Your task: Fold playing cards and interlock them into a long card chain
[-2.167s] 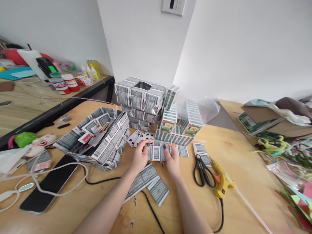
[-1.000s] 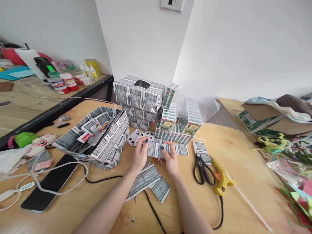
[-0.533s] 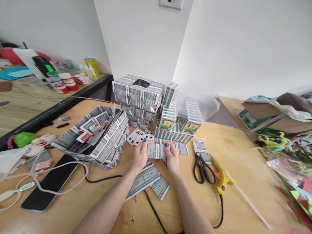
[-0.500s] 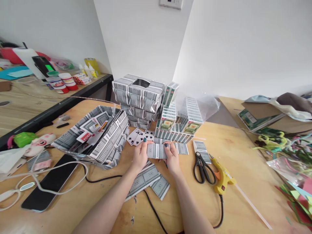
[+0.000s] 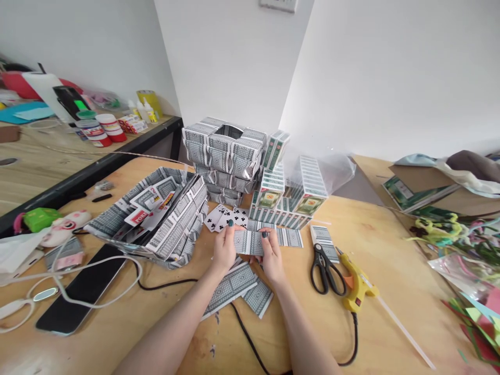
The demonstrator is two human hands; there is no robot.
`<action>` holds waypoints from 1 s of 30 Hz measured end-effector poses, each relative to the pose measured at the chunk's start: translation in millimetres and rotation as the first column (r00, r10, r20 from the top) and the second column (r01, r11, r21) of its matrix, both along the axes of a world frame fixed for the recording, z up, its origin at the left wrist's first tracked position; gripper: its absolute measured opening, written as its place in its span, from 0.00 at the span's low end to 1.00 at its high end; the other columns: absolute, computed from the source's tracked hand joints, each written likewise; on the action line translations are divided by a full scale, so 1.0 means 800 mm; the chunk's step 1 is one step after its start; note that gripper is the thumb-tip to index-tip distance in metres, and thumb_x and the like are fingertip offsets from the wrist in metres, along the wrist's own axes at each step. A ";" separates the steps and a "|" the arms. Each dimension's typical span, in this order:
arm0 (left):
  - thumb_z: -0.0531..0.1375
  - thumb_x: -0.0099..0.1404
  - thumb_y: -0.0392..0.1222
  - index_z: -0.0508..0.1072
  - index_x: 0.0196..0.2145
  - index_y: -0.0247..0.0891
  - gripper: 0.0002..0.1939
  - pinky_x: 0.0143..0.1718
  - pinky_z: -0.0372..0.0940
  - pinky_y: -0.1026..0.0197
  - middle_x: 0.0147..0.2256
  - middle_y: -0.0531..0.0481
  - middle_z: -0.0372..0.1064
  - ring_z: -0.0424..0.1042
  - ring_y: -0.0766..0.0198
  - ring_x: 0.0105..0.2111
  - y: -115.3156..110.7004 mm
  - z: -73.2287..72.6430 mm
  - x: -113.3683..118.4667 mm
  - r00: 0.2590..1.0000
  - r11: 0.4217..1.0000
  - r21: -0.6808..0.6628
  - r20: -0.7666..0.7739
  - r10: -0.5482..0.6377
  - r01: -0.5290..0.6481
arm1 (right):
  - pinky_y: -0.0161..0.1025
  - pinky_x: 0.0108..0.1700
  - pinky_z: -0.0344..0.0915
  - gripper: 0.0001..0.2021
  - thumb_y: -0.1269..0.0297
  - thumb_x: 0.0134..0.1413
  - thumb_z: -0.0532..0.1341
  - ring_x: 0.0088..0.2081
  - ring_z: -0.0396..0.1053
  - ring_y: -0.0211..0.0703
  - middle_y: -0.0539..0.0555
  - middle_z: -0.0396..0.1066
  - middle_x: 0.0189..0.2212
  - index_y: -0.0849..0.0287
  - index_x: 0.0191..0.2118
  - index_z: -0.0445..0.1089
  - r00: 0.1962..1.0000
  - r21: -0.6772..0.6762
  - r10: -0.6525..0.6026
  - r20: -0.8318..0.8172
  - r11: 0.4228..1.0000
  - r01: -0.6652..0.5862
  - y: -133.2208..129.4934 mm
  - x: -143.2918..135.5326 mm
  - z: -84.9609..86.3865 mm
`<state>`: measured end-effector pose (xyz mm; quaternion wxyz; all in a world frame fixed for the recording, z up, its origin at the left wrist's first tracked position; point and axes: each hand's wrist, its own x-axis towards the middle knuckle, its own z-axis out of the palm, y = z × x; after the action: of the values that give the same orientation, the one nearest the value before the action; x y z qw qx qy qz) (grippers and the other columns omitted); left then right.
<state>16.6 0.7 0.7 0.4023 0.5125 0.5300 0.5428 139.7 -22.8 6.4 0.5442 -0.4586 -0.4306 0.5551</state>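
A strip of grey patterned playing cards (image 5: 248,242) is stretched between my two hands, above the wooden table. My left hand (image 5: 225,250) pinches its left end, thumb on top. At the right end, my right hand (image 5: 271,255) grips it the same way. Just behind my hands lie face-up club cards (image 5: 217,216) and more grey-backed cards (image 5: 291,237). Joined grey card strips (image 5: 230,286) rest on the table beneath my forearms. A basket made of folded cards (image 5: 179,224), with loose cards inside, stands to the left.
Black scissors (image 5: 327,271) and a yellow glue gun (image 5: 357,284) lie on the right. A card-covered structure (image 5: 224,151) and green card boxes (image 5: 279,208) stand behind. On the left are a black phone (image 5: 84,289) and a white cable. A black cord runs under my arms.
My right hand has shifted slightly left, closer to my left hand, with the card strip still held between them. The camera view has moved a little.
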 end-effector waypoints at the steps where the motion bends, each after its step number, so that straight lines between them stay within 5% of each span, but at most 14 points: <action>1: 0.43 0.64 0.50 0.72 0.32 0.36 0.22 0.28 0.63 0.62 0.27 0.48 0.69 0.67 0.64 0.27 0.000 0.000 0.000 1.000 1.000 -0.004 0.011 -0.010 0.010 | 0.30 0.14 0.56 0.11 0.53 0.53 0.50 0.11 0.51 0.32 0.39 0.49 0.12 0.53 0.39 0.54 1.000 -0.006 0.009 -0.009 1.000 -0.009 0.001 0.001 0.000; 7: 0.43 0.65 0.48 0.70 0.40 0.37 0.20 0.37 0.62 0.61 0.32 0.47 0.68 0.66 0.63 0.35 -0.004 0.014 0.003 0.998 0.997 0.057 -0.036 -0.057 0.059 | 0.27 0.13 0.52 0.11 0.57 0.50 0.53 0.11 0.52 0.31 0.39 0.53 0.11 0.53 0.39 0.56 1.000 -0.031 -0.022 -0.014 0.999 0.021 0.005 0.008 0.005; 9: 0.44 0.64 0.47 0.67 0.44 0.37 0.19 0.33 0.61 0.63 0.27 0.50 0.65 0.65 0.65 0.30 -0.007 0.018 0.004 1.000 0.994 0.104 -0.008 -0.014 0.015 | 0.27 0.12 0.50 0.11 0.58 0.48 0.54 0.11 0.53 0.31 0.40 0.54 0.12 0.54 0.39 0.57 0.997 -0.037 -0.082 -0.009 0.996 0.082 0.006 0.011 0.005; 12: 0.46 0.64 0.46 0.62 0.46 0.39 0.16 0.19 0.54 0.68 0.17 0.58 0.53 0.54 0.71 0.16 -0.010 0.017 0.001 0.985 0.985 0.143 0.153 0.077 -0.099 | 0.28 0.13 0.51 0.12 0.60 0.46 0.54 0.12 0.53 0.30 0.41 0.56 0.16 0.54 0.39 0.57 0.963 -0.045 -0.268 -0.036 0.963 0.267 0.009 0.019 0.004; 16: 0.48 0.62 0.44 0.63 0.40 0.38 0.11 0.18 0.51 0.70 0.16 0.60 0.51 0.52 0.73 0.15 -0.010 0.017 -0.005 0.945 0.954 0.186 0.275 0.177 -0.233 | 0.29 0.17 0.56 0.13 0.64 0.45 0.50 0.16 0.55 0.30 0.44 0.58 0.23 0.53 0.40 0.57 0.830 -0.039 -0.551 -0.087 0.834 0.550 0.015 0.033 -0.003; 19: 0.49 0.62 0.44 0.62 0.39 0.38 0.10 0.18 0.53 0.69 0.16 0.60 0.53 0.54 0.73 0.16 -0.012 0.026 -0.004 0.941 0.956 0.231 0.324 0.100 -0.181 | 0.30 0.17 0.55 0.14 0.63 0.45 0.50 0.17 0.55 0.31 0.46 0.58 0.24 0.55 0.41 0.57 0.785 -0.034 -0.619 -0.019 0.785 0.618 0.019 0.041 -0.011; 23: 0.48 0.61 0.46 0.61 0.38 0.37 0.11 0.18 0.54 0.69 0.18 0.58 0.56 0.57 0.72 0.16 -0.015 0.055 0.000 0.937 0.971 0.237 0.345 -0.061 -0.024 | 0.33 0.19 0.56 0.18 0.61 0.45 0.52 0.15 0.54 0.34 0.44 0.57 0.19 0.57 0.45 0.55 0.827 -0.016 -0.512 0.231 0.848 0.529 0.019 0.044 -0.021; 27: 0.51 0.59 0.46 0.64 0.37 0.39 0.11 0.24 0.60 0.65 0.21 0.55 0.60 0.63 0.68 0.20 -0.023 0.086 -0.016 0.969 0.969 0.030 -0.013 -0.247 0.247 | 0.35 0.22 0.58 0.24 0.61 0.41 0.58 0.18 0.59 0.37 0.47 0.62 0.22 0.62 0.47 0.56 0.735 0.107 -0.541 0.408 0.828 0.550 0.019 0.044 -0.026; 30: 0.56 0.54 0.47 0.67 0.40 0.42 0.15 0.35 0.62 0.58 0.32 0.50 0.67 0.68 0.60 0.33 -0.045 0.092 -0.037 0.763 0.913 -0.173 -0.506 -0.404 0.369 | 0.34 0.20 0.57 0.22 0.60 0.42 0.57 0.16 0.58 0.37 0.46 0.61 0.19 0.62 0.46 0.59 0.744 0.119 -0.535 0.401 0.836 0.536 0.019 0.044 -0.028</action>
<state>-13.4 -34.9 74.4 0.3589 0.7271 0.5202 0.2680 174.6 -7.6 -15.7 0.5742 -0.6716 -0.3860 0.2651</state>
